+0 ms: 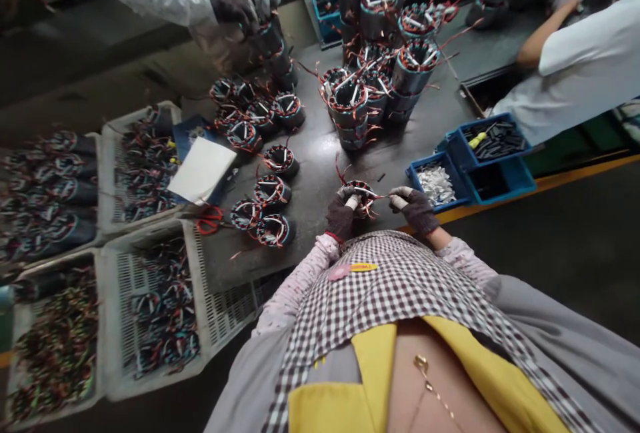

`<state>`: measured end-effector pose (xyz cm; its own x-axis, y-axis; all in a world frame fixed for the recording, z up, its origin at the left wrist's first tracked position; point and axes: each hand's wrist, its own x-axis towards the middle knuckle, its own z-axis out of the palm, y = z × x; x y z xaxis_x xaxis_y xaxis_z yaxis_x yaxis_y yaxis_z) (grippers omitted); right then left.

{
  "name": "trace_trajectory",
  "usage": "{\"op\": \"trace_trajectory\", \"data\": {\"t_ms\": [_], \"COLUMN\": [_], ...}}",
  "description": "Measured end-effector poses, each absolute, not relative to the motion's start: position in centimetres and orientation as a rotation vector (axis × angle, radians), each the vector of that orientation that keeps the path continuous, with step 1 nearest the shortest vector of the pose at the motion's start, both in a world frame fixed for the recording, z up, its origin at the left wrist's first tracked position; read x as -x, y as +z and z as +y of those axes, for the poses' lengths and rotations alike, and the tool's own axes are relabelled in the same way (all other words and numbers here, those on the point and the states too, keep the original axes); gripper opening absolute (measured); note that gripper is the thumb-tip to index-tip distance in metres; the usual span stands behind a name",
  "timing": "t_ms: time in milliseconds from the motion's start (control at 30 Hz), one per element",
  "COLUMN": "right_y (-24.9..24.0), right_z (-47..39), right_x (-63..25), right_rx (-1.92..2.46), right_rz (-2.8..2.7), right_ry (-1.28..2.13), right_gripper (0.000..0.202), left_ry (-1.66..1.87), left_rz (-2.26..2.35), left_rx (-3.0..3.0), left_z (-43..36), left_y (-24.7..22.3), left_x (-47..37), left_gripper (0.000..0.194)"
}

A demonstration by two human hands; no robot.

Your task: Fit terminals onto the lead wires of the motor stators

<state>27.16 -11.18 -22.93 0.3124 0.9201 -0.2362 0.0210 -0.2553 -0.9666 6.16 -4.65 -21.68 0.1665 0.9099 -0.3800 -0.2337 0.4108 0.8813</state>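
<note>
Here, two gloved hands meet at the near table edge. The left hand cups a wound stator from its left side, fingers curled around it. The right hand, just right of the stator, pinches a wire leading from it.

Two gloved hands, left hand and right hand, on one stator. Four more stators close by, three blue bins, one red scissors, four white crates.
</note>
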Motion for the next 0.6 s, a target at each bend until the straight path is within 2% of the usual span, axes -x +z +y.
{"op": "trace_trajectory", "data": {"t_ms": [200,367,500,600], "right_y": [-23.1,-22.2,-20.9,-20.0], "right_z": [-10.0,-8.6,-7.0,-5.2], "right_x": [-26.2,-25.6,-26.9,-26.9], "right_rx": [1.423,1.421,1.58,1.605], "right_rz": [-0.764,-1.016,-1.404,-1.726], "right_ry": [1.361,1.516,1.393,1.329], "right_gripper": [0.054,0.034,0.011,0.011], "left_ry": [0.929,0.889,0.824,0.804], "left_rz": [1.199,1.137,1.198,1.218], "left_rx": [-0.836,-0.965,-0.955,-1.02], "left_z": [-4.9,-5.0,-4.9,-4.5], "left_y": [-20.4,-18.9,-17.5,-17.6], "left_x": [-6.2,-5.7,-6.0,-6.0], "left_gripper": [0.021,0.009,0.012,0.013]}}
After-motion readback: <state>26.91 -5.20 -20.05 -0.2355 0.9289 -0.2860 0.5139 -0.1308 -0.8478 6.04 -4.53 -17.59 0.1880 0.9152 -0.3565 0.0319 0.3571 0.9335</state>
